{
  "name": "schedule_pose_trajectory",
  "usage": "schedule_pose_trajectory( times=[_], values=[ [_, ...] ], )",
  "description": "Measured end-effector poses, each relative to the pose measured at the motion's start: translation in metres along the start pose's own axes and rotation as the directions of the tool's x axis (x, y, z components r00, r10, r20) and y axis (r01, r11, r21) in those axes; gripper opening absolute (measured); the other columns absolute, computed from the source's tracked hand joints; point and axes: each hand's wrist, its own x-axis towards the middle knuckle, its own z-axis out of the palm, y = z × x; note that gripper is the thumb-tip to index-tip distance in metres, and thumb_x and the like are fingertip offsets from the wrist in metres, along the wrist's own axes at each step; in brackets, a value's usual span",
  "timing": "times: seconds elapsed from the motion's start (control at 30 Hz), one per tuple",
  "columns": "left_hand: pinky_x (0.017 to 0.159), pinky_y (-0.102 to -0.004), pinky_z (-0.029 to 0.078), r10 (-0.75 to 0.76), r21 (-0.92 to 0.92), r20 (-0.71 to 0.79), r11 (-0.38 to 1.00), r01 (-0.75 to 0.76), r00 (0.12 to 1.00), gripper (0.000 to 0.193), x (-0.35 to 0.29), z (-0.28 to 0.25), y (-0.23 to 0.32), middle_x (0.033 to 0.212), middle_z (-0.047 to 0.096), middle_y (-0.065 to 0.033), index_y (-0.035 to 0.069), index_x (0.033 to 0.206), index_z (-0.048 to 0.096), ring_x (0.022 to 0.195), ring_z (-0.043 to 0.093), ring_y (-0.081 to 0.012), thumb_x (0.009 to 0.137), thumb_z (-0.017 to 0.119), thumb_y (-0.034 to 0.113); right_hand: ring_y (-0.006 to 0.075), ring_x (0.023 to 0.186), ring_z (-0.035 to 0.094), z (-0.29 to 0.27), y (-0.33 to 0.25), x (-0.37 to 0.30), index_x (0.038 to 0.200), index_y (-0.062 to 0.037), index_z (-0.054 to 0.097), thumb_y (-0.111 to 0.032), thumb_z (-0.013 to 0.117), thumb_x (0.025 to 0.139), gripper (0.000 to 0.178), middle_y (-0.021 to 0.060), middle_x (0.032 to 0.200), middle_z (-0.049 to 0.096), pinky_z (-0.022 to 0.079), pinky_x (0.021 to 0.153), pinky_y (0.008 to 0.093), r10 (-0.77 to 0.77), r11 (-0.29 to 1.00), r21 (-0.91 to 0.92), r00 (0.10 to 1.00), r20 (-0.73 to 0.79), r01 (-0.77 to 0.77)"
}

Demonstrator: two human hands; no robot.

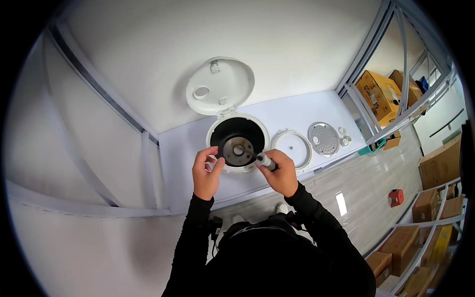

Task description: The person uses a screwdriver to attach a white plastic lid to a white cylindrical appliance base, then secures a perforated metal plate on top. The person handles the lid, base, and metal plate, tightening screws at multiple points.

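A white rice cooker (264,129) stands on the table with its oval lid (225,84) raised. No pot sits in its dark inside, where a round metal heating plate (237,152) shows at the bottom. My left hand (206,174) is by the cooker's near left rim, its fingers curved and apart with nothing seen between them. Over on the near right side, my right hand (281,174) is closed round a grey-and-black screwdriver (267,162), its dark end towards the cooker. The tip is too small to make out.
Right of the cooker lie a white ring (308,157) with small dark pieces inside it, a perforated metal disc (324,138) and several small white parts (344,137). Metal frame posts (363,49) flank the table. Cardboard boxes (402,245) fill shelves at lower right; a red stool (396,198) stands on the floor.
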Motion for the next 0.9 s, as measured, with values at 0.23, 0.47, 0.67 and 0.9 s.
schedule_pose_trajectory(
  times=[0.23,0.47,0.67,0.9],
  values=[
    [0.060,-0.0243,0.040,0.088,-0.025,0.206,0.996,-0.084,0.975,0.020,-0.013,0.112,0.043,0.090,0.067,-0.0013,0.004,0.108,0.072,0.072,0.055,-0.0083,0.088,0.075,0.007,0.0171,0.064,0.060,-0.094,0.049,-0.001,0.100,-0.0008,0.069,-0.014,0.082,0.087,0.023,0.0101,0.077,0.068,0.049,0.061,0.0309,0.247,0.960,0.151,0.967,-0.060,-0.236],
    [0.072,-0.0375,0.052,0.067,0.321,0.302,0.932,-0.168,0.951,0.019,-0.010,0.238,-0.009,0.090,0.069,-0.0082,0.008,0.104,0.072,0.080,0.063,-0.0256,0.086,0.075,0.012,0.0099,0.059,0.050,-0.192,0.117,-0.015,0.100,-0.0009,0.069,-0.013,0.082,0.087,0.022,0.0054,0.068,0.061,0.043,0.056,0.0278,0.300,0.951,0.113,0.949,-0.096,-0.289],
    [0.084,-0.0442,0.048,-0.008,0.703,0.164,0.702,-0.111,0.986,0.024,-0.010,0.299,-0.066,0.097,0.070,-0.0044,0.014,0.106,0.073,0.098,0.064,-0.0277,0.084,0.077,0.019,0.0092,0.060,0.051,-0.244,0.161,-0.020,0.100,-0.0011,0.069,-0.012,0.081,0.087,0.021,0.0046,0.068,0.062,0.044,0.056,0.0272,0.318,0.944,0.119,0.943,-0.094,-0.306],
    [0.088,-0.0483,0.042,-0.070,0.880,0.043,0.476,-0.004,0.997,0.024,-0.001,0.326,-0.086,0.100,0.070,-0.0003,0.020,0.108,0.073,0.101,0.063,-0.0263,0.086,0.075,0.031,0.0126,0.064,0.056,-0.263,0.186,-0.020,0.101,0.0000,0.070,-0.012,0.082,0.086,0.023,0.0088,0.074,0.066,0.048,0.061,0.0288,0.286,0.956,0.072,0.957,-0.036,-0.283]
  ],
)
